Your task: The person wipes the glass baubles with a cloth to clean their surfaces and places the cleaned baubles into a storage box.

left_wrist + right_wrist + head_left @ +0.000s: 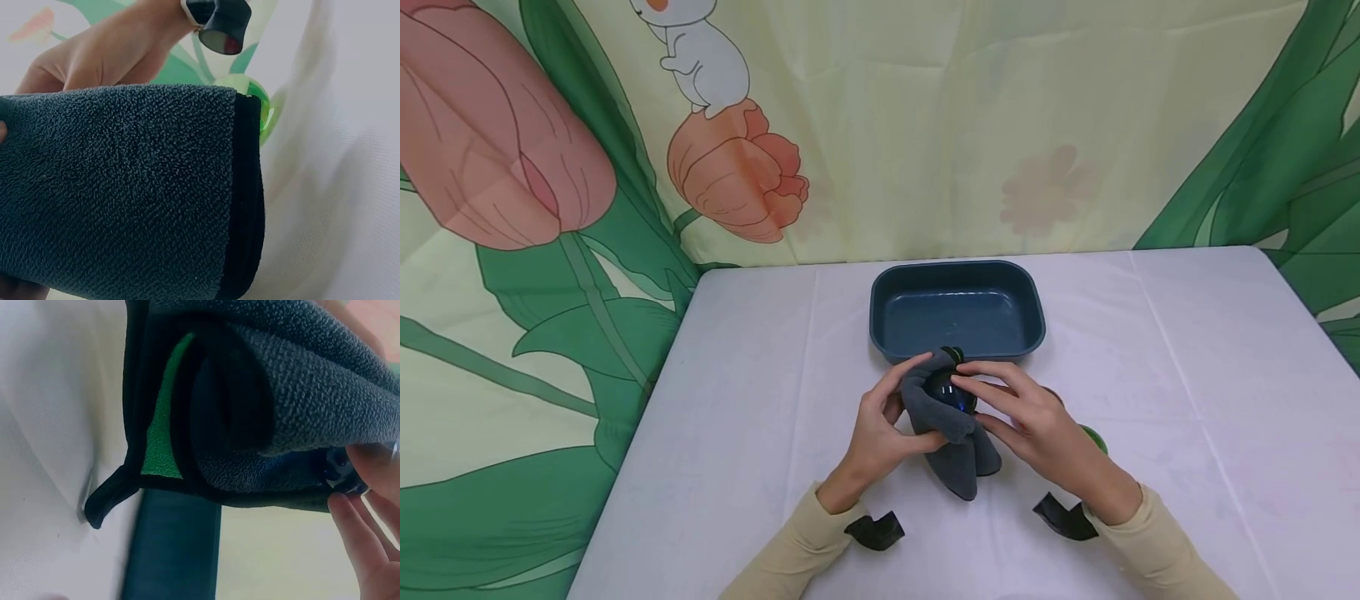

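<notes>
A glossy dark blue rounded thing (946,388) with a narrow dark neck lies in the folds of a grey towel (958,462), over the middle of the table. My left hand (880,429) grips the towel from the left, thumb at its lower side and fingers at its upper side. From the right, my right hand (1033,421) pinches the glossy thing with its fingertips. In the right wrist view, the dark-edged towel (325,394) curls around the thing (342,472), leaving only a shiny part showing by the fingers. The towel fills most of the left wrist view.
A dark blue rectangular basin (877,321) stands just beyond the hands. Behind the right hand, a green shiny round thing (1096,438) shows in part, with a brownish rim (1054,395) near it. Black straps (876,531) hang at both wrists. White cloth covers the table (752,375).
</notes>
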The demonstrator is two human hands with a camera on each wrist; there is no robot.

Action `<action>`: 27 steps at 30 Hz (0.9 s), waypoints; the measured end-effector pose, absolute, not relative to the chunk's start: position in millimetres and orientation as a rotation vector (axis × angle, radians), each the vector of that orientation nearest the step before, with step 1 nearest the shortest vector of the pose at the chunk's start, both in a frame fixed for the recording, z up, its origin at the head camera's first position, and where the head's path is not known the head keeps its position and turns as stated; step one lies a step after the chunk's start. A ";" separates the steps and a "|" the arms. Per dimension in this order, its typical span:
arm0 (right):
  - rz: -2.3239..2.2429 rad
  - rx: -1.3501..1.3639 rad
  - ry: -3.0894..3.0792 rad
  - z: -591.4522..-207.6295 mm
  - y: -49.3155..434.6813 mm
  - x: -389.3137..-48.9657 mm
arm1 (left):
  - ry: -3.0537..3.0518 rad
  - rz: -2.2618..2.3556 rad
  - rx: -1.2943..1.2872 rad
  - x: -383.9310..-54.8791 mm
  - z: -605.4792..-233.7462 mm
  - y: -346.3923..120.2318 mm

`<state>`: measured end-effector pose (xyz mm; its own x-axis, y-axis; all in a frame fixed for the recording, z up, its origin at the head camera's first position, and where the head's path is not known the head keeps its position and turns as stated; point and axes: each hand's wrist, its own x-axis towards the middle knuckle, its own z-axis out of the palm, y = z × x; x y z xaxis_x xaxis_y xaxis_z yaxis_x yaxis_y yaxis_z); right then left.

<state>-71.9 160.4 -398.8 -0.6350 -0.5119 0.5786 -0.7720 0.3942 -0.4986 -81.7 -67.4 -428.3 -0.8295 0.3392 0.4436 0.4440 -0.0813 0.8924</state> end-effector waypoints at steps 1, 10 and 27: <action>1.095 1.112 -2.323 -397.9 160.1 -71.4 | -2.074 -2.073 -0.890 -81.9 -428.3 -67.3; 1.431 0.947 -2.396 -397.1 157.1 -68.9 | -2.079 -2.084 -0.882 -81.7 -429.3 -66.4; 1.528 0.894 -2.428 -391.6 160.6 -67.7 | -2.035 -2.093 -0.861 -81.2 -427.5 -66.4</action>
